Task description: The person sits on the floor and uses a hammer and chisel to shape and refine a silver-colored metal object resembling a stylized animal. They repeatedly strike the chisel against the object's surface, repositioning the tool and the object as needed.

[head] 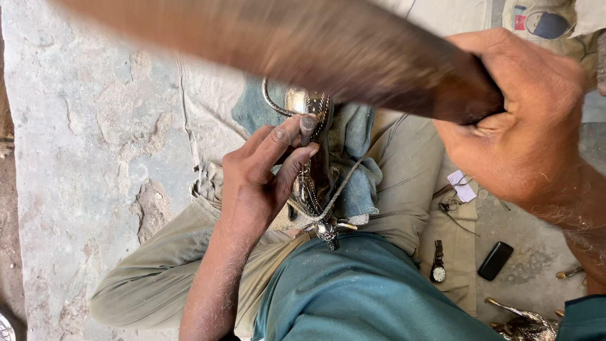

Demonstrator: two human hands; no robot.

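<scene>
A: What takes up most of the view?

B: The concrete floor (76, 126), rough and patchy, with the person sitting on it in khaki trousers (158, 278) and a teal shirt (366, 297). A blue cloth (356, 139) lies over the lap.

A: And the big brown shape along the top?

B: A wooden mallet (303, 44), blurred, stretching from the upper left to the right hand (524, 120). That hand's grip is closed tight around its dark end, held above the lap.

A: What about the other hand?

B: The left hand (259, 183) rests on a silver metal ornament (309, 145) that stands on the blue cloth between the knees. Thumb and forefinger press against its upper part; the grip is half closed, pinching it rather than wrapping it. A thin cord (344, 183) runs from the piece toward the waist.

A: Anything smaller lying around?

B: To the right on the floor, a black phone (495, 260), and just beside it a wristwatch (438, 265) on the trouser cloth. A small white paper tag (463, 187) lies above them. Another metal piece (527, 325) shows at the bottom right corner.
</scene>
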